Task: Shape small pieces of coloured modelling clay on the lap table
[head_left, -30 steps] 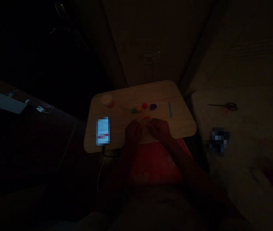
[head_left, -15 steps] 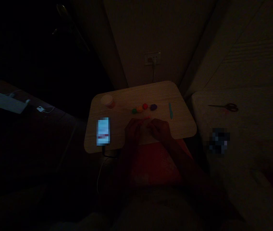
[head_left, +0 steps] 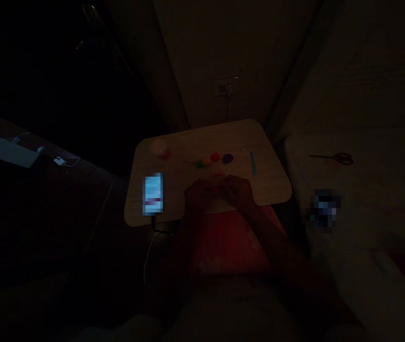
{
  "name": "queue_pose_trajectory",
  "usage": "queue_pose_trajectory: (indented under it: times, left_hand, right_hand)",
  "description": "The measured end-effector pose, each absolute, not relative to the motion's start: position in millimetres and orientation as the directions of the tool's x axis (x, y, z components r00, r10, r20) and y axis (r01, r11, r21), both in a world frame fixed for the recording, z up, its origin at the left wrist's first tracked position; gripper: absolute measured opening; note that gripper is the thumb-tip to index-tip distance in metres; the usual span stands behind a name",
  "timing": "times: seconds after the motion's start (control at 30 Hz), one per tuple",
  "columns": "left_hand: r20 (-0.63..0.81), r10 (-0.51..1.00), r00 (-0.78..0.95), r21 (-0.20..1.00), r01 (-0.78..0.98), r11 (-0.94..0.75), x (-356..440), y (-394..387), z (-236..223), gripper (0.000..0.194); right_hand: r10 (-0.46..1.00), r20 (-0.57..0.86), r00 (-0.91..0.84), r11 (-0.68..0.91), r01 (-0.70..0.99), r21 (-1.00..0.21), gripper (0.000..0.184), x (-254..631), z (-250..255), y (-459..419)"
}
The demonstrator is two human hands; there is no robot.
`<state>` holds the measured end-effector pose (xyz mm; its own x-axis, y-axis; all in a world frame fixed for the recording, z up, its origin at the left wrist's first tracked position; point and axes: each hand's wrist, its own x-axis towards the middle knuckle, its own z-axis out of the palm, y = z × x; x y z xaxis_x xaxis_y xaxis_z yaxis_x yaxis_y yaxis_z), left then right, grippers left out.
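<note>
In dim light, my left hand [head_left: 197,194] and my right hand [head_left: 238,190] meet over the front of a small wooden table [head_left: 174,175]. Both have curled fingers, their tips close together; whatever they pinch is too dark to make out. Just beyond the fingertips shows a small reddish strip [head_left: 217,174], perhaps modelling clay. Behind it lie small soft-looking lumps in a row: green [head_left: 198,164], orange [head_left: 207,161], red [head_left: 215,156] and purple [head_left: 227,158]. To their right rests a flat turquoise stick [head_left: 253,163].
A tub [head_left: 159,149] stands at the table's back left, and a lit phone [head_left: 153,194] with a cable lies at the front left. On the pale surface to the right are scissors [head_left: 338,158] and a blurred dark object [head_left: 324,210]. A wall socket [head_left: 226,87] holds a plug.
My left fingers have shifted right, towards my right hand, and less of the reddish strip shows beside them. My right hand stays nearly in place. The view has grown slightly darker.
</note>
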<state>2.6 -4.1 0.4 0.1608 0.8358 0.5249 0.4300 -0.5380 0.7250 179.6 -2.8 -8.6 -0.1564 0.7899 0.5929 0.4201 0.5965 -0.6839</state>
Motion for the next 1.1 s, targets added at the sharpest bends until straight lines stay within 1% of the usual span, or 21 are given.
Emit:
queue_pose_trajectory:
  times: [0.1,0.3,0.5,0.6,0.73,0.8,0.9,1.1]
  left_hand:
    - [0.503,0.851,0.153,0.736,0.439,-0.515,2.3,-5.0,0.9,0.024]
    - [0.482,0.849,0.217,0.712,0.469,-0.523,0.3,-3.9,-2.8,0.025]
    - [0.561,0.802,0.202,0.674,0.451,-0.585,-1.5,-0.5,-7.3,0.025]
    - [0.557,0.808,0.19,0.693,0.43,-0.579,-0.4,-0.6,-6.2,0.024]
    - [0.509,0.852,0.125,0.738,0.446,-0.506,2.2,-2.2,-2.3,0.022]
    - [0.502,0.857,0.114,0.751,0.434,-0.498,2.7,-2.6,-1.5,0.02]
    - [0.507,0.848,0.154,0.745,0.417,-0.521,2.1,-2.7,-1.9,0.02]
    - [0.505,0.841,0.197,0.709,0.46,-0.534,0.6,-4.0,0.1,0.02]
  right_hand:
    - [0.798,0.583,-0.151,0.585,0.423,-0.692,0.04,179.5,-8.6,-2.8]
    - [0.8,0.578,-0.16,0.587,0.407,-0.7,0.039,179.8,-8.8,-2.6]
    - [0.81,0.569,-0.138,0.571,0.407,-0.713,0.042,180.0,-9.4,-2.6]
    - [0.812,0.565,-0.146,0.568,0.419,-0.708,0.042,180.0,-8.7,-3.0]
    - [0.81,0.571,-0.133,0.567,0.424,-0.706,0.042,179.5,-7.8,-3.2]
    - [0.812,0.568,-0.133,0.564,0.429,-0.706,0.042,179.3,-7.6,-3.2]
    - [0.812,0.567,-0.139,0.566,0.426,-0.706,0.042,179.3,-7.6,-3.1]
    - [0.806,0.573,-0.147,0.574,0.43,-0.697,0.043,179.3,-8.3,-2.8]
